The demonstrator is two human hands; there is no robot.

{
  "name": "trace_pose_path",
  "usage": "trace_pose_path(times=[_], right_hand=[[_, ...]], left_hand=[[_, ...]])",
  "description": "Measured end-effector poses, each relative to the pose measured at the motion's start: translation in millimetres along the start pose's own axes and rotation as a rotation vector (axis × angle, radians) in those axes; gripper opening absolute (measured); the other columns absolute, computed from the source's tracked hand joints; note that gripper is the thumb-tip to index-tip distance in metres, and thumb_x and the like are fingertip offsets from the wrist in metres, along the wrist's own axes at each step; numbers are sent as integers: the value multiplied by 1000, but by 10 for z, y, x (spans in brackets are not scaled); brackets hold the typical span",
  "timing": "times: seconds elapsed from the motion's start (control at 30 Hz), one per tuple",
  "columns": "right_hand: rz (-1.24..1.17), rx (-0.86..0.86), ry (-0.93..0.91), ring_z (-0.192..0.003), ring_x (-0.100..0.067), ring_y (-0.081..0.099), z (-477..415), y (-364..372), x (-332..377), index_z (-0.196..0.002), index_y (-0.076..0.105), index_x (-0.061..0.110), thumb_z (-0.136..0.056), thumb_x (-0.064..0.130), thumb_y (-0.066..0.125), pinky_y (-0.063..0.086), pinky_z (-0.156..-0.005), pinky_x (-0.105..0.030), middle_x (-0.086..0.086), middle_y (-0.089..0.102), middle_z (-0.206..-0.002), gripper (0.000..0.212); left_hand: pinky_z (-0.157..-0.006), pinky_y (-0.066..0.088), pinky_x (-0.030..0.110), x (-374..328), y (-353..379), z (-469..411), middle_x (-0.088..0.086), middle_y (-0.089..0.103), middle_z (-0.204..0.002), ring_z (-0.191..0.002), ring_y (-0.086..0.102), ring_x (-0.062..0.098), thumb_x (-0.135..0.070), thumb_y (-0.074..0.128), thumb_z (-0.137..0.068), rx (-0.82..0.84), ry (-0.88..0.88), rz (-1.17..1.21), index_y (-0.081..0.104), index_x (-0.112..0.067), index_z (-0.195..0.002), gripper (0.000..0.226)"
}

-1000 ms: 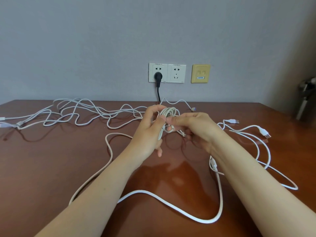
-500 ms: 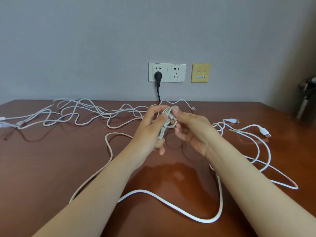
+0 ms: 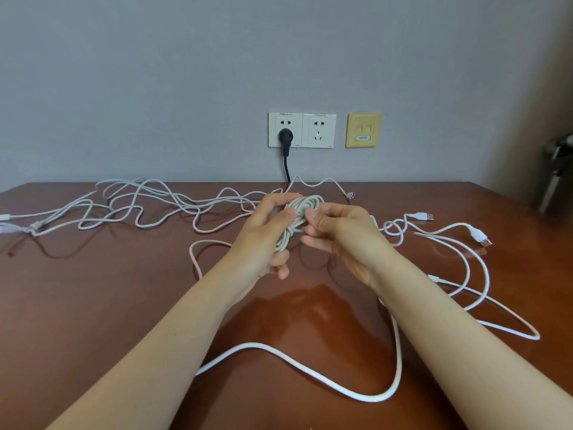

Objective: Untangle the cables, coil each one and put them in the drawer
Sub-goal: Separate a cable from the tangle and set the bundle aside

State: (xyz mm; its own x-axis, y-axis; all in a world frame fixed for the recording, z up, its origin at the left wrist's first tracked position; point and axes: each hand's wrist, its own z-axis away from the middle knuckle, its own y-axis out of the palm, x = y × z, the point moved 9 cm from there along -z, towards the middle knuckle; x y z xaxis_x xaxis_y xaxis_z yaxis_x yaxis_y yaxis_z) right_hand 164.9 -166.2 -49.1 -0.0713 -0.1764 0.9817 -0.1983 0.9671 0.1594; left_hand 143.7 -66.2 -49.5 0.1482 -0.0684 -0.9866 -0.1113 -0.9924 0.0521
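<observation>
I record the grey coil held above the table centre, long axis running 1 to 7 o'clock, left hand gripping its lower half, right hand pinching its 3 o'clock edge, loose grey cable lying toward 9 o'clock, nearer the left.

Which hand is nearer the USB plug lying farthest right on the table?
Right. The right hand is left of the USB plug, apart from it; the left hand is farther left, gripping the coiled cable.

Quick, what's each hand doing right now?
Left hand: closed, holding the coiled grey cable.
Right hand: closed, pinching the same coil.
</observation>
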Motion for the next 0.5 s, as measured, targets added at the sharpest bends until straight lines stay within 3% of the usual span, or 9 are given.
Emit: trace_pose_path(times=[0.17, 0.3, 0.37, 0.5], right_hand=[[265, -70, -127, -41, -2, 47, -12, -36, 94, -96, 61, 6, -92, 22, 56, 49, -45, -20, -2, 56, -73, 18], [448, -171, -185, -34, -7, 46, -24, -53, 93, -80, 50, 14, -95, 34, 47, 43, -41, -23, -1, 48, -55, 25], [398, -174, -186, -34, -6, 47, -40, -57, 84, -78, 49, 14, -96, 32, 47, 44, -40, -24, -1, 49, -56, 25], [212, 7, -137, -50, -4, 55, -56, 45, 36, -96, 54, 10, -95, 11, 49, 50, -45, -19, -7, 51, -82, 5]], left_hand=[[-34, 31, 15, 28, -2, -1, -8, 57, -86, -32, 20, 6, -21, 42, -99, -1, -55, 105, 56, -31, -109, 20], [-33, 32, 15, 64, 28, -19, -5, 48, -78, -30, 18, 6, -22, 43, -98, -35, -50, 92, 49, -28, -105, 11], [-32, 32, 14, 97, 7, -35, -2, 44, -74, -29, 19, 6, -22, 45, -97, -78, -67, 109, 46, -24, -105, 8], [-33, 33, 15, 95, -78, -45, 0, 45, -73, -28, 21, 5, -21, 46, -97, -122, -60, 112, 45, -22, -106, 9]])
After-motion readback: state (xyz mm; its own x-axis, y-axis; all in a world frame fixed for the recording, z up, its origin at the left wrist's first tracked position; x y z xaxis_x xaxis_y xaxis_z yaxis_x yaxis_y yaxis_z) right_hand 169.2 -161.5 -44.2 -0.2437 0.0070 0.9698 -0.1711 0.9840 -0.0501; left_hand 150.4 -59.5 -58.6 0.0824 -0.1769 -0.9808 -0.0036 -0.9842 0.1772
